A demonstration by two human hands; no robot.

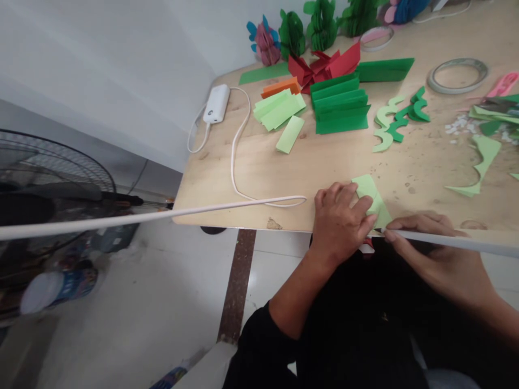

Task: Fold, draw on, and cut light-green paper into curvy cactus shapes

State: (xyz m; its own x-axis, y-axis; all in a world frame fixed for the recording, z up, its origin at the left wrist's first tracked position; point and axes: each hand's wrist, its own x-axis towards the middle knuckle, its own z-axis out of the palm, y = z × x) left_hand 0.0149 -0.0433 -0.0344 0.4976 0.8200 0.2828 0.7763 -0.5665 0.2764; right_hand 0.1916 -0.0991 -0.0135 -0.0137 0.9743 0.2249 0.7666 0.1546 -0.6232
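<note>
My left hand [338,219] presses a folded piece of light green paper [372,194] flat at the table's front edge, fingers bent over its left side. By the paper's lower corner, the thumb and forefinger of my right hand [444,256] are pinched together. From them a long, slim white stick [450,239] runs off to the right, passing over the hand; a small dark tip shows at the paper. Whether it is a pen or pencil is unclear. Just below the paper is a small red and white thing [367,246], mostly hidden.
Folded green papers [340,108], light green strips [279,109] and red folded paper [324,67] lie farther back. Wavy cut pieces [385,127], a tape roll [458,75] and scraps [480,165] are right. A white cable [237,146] trails from a power bank [217,102].
</note>
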